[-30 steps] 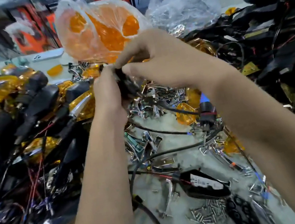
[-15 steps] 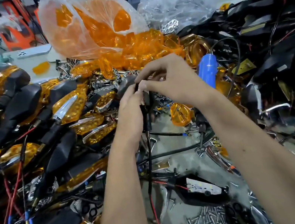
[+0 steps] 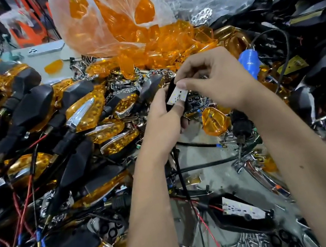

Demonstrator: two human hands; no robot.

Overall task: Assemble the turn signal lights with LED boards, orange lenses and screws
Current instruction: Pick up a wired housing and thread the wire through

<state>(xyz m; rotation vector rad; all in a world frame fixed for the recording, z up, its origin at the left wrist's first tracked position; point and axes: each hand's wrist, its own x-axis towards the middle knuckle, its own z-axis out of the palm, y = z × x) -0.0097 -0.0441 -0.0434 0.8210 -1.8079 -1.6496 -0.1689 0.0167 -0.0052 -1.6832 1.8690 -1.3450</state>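
No text, label, brand or number can be read anywhere; the blue cylinder [image 3: 248,61] at two o'clock carries a dark marking too blurred to make out; the dark marks on the white LED board [image 3: 243,210] at five o'clock are smeared and form no letters.

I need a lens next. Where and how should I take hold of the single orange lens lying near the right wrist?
Pinch the lens by its two long side edges, coming from above: it lies alone and domed, with loose parts crowding its far side.
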